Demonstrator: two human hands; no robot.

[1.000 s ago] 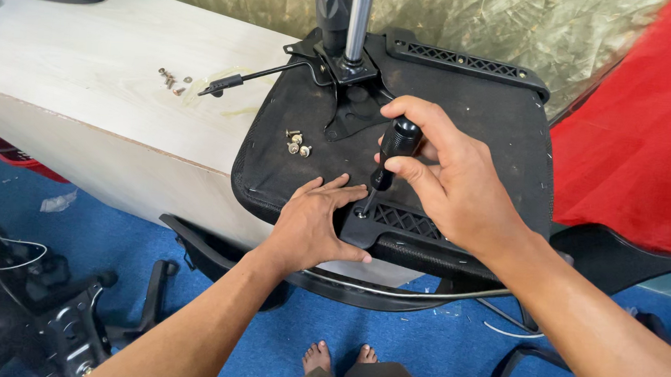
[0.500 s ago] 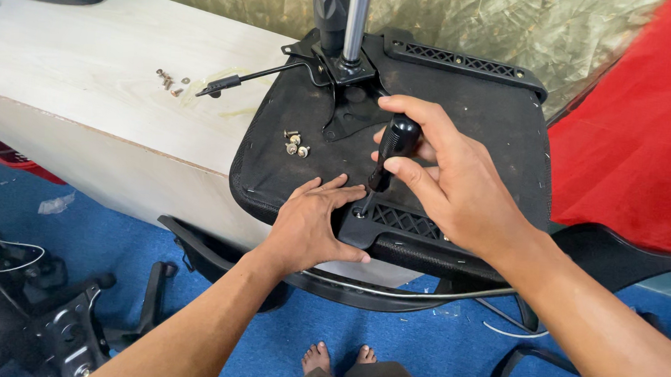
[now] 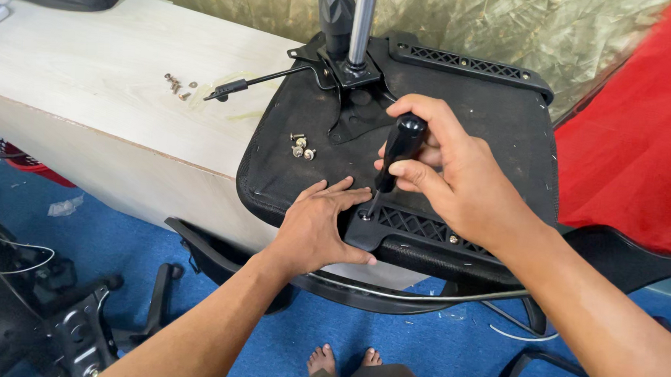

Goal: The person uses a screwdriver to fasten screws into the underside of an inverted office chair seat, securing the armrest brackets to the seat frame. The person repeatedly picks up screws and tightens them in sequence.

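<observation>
From the head camera, looking down: an upturned black chair seat (image 3: 461,126) lies with its underside up, partly on a pale wooden tabletop (image 3: 104,84) and overhanging its near edge. The right hand (image 3: 458,180) is wrapped around the black handle of a screwdriver (image 3: 397,153), fingers and thumb closed firmly about it, the tool held nearly upright with a slight tilt. Its thin shaft runs down to a black plastic bracket (image 3: 417,231) with a lattice pattern, fixed along the near edge of the seat; the tip meets the bracket at its left corner. The left hand (image 3: 322,230) lies flat, palm down and fingers spread, pressing on the seat just beside that corner, its fingertips close to the screwdriver tip; this grip holds nothing, only rests on the surface.

A small cluster of loose screws (image 3: 301,146) sits on the seat fabric, a little beyond the left hand. The metal tilt mechanism (image 3: 353,75) with its upright chrome column and a thin lever stands at the far middle of the seat. More small screws (image 3: 177,84) lie on the tabletop, well apart to the left. Below, blue floor (image 3: 149,232), a chair base (image 3: 83,328) and the person's bare toes (image 3: 346,359) show.
</observation>
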